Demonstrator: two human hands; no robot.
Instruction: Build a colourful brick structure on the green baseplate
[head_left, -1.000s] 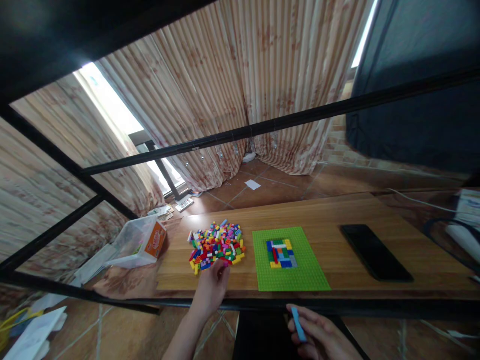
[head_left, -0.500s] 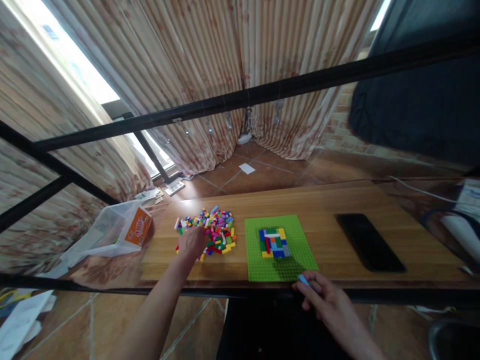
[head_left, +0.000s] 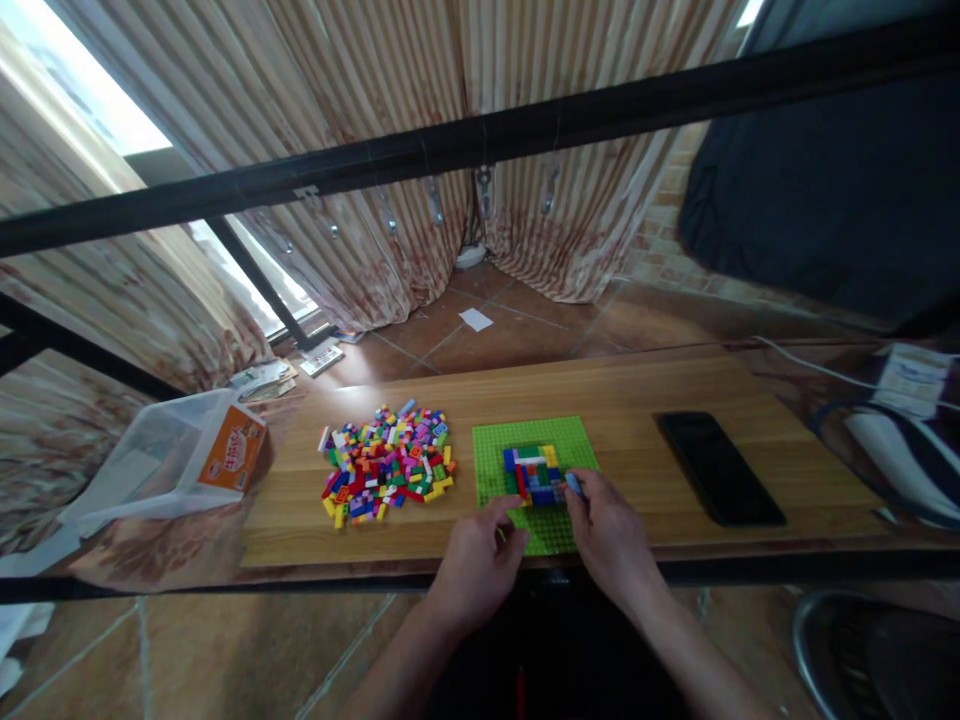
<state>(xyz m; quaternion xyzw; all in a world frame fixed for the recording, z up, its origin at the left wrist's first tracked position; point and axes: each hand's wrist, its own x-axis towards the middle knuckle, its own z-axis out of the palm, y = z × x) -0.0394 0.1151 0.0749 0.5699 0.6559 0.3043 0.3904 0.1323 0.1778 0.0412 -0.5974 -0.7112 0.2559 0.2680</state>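
right hand (head_left: 613, 535) pinches a light blue brick (head_left: 574, 484) just beside the right edge of the brick build (head_left: 534, 476), which sits on the green baseplate (head_left: 491, 440) on the counter (head_left: 630, 400). left hand (head_left: 480, 560) is loosely curled, thumb and forefinger apart, forefinger at the build's near left corner; i see nothing in its grasp. loose brick pile (head_left: 386, 465) lies left of the baseplate, dark flat device (head_left: 718, 468) right.

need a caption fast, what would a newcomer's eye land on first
First, the heap of multicoloured bricks on the wooden tabletop, left of the green baseplate. Then the brick build on that, the right hand beside it holding a blue brick. Farther right lies a black phone.
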